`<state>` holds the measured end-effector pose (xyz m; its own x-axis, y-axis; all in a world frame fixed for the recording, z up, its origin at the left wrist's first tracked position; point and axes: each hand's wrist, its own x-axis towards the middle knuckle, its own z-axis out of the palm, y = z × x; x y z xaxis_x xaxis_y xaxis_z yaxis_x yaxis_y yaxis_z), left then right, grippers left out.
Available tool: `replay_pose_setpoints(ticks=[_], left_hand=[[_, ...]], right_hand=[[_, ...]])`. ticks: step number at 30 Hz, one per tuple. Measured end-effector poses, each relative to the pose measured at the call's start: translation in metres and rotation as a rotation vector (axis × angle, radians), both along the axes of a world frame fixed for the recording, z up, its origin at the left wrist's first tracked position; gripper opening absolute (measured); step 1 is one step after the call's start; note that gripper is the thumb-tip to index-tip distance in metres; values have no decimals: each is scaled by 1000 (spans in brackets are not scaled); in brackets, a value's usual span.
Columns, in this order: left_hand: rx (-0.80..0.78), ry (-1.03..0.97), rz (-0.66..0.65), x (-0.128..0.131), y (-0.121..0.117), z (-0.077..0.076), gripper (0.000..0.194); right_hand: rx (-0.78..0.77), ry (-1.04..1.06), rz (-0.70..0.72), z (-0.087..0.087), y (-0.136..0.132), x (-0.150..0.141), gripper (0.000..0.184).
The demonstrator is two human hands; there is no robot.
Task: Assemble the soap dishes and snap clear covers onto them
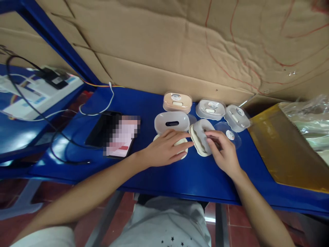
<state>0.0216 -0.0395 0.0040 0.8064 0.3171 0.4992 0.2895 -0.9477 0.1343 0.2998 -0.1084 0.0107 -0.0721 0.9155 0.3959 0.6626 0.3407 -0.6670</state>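
Round labels, four: one on each of three lidded boxes and one on a loose clear cover [230,134]; print too small to read.

Lidded boxes, three, clear-topped, along the back of the blue counter [200,178]: peach box [177,103], white box [210,109], grey box [236,118].

Oval shells, two, pale: slotted shell [160,122], before the peach box; tilted shell [199,132], between the hands, against a cream scalloped base [195,141].

Second cream base [183,154], one, under the left hand [171,147]. That hand is loose, fingers spread, fingertips by the scalloped base. Right hand [223,151]: thumb and fingers pinching the tilted shell.

Phone [123,137], one, screen lit, partly pixelated; text illegible.

Power strip [43,97], one, white, far left.
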Motion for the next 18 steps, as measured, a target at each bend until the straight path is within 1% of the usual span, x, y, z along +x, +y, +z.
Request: replay_pose_setpoints(ticks=[2, 5, 7, 8, 10, 12, 15, 17, 18], left_hand=[[6, 29, -6, 0, 0, -1, 31], [15, 71, -6, 1, -1, -2, 30], [22, 85, 0, 1, -1, -2, 29], [27, 89, -1, 0, -2, -2, 29], [29, 81, -1, 0, -2, -1, 28], [22, 56, 7, -1, -2, -1, 27], [5, 13, 42, -3, 0, 0, 26], [-7, -29, 66, -7, 6, 1, 26], [-18, -58, 86, -9, 11, 2, 26]], right_hand=[[-3, -29, 34, -1, 1, 0, 24], [50, -129, 95, -5, 3, -3, 27], [90, -204, 130, -7, 3, -4, 34], [108, -233, 138, -8, 3, -4, 36], [162, -254, 126, -8, 3, -2, 34], [242, -231, 53, -4, 4, 4, 31], [344, -196, -134, 4, 7, 19, 27], [365, -201, -229, 7, 10, 30, 26], [364, -214, -253, 7, 12, 35, 27]])
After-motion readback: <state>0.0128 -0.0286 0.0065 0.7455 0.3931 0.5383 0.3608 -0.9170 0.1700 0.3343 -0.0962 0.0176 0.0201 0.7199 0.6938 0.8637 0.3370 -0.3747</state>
